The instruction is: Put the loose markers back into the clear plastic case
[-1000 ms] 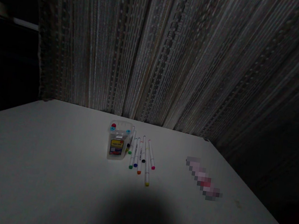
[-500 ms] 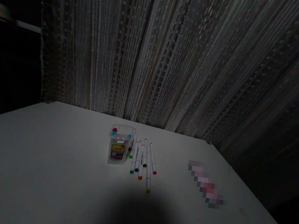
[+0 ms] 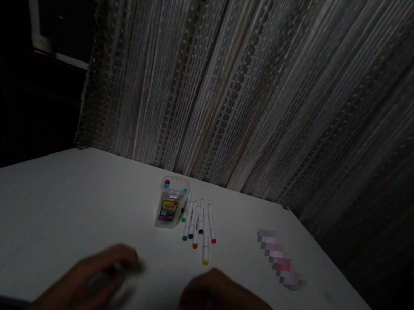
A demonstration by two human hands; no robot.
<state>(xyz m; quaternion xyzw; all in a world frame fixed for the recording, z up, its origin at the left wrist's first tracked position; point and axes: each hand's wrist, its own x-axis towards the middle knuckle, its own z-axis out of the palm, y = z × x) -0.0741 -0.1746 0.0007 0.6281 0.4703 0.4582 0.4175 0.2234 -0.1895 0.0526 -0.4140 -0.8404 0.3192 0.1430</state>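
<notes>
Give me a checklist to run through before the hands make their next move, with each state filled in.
1. Both hands in view: ok, left hand and right hand show over the near part of the table.
2. Hands free of objects: cannot tell, the left is blurred and the right is curled in shadow.
3. Tub upright: ok, it stands on the table.
4. Markers well spaced: not ok, they lie bunched beside the tub.
5. Light good: not ok, the scene is dim.
6. Pixelated item identified: cannot tell, its details are hidden.
</notes>
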